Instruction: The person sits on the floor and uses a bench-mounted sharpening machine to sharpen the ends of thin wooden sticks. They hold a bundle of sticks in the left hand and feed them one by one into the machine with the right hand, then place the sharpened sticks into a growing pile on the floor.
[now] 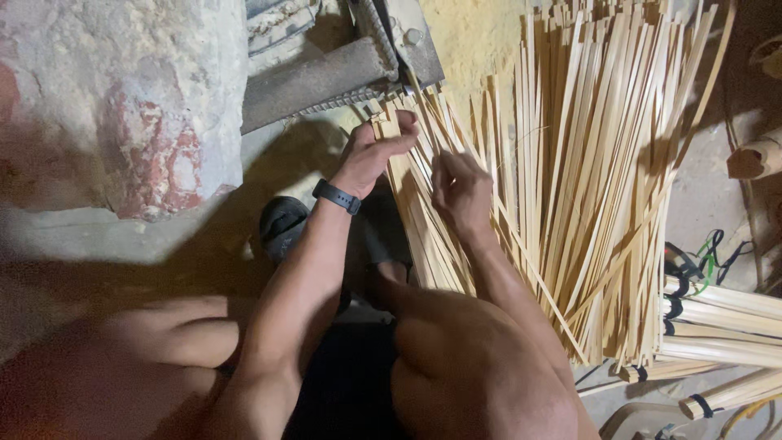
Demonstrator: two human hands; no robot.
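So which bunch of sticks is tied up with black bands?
The bundled strips lying sideways at the lower right; black bands wrap their ends. The big loose strips fanning up the middle have no ties, and the left hand and right hand work those.

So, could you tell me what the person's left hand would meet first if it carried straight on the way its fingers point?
The left hand already touches the pale strips. Going on up and right, it would likely meet more strip ends, then perhaps the grey slanted bar; depth is unclear.
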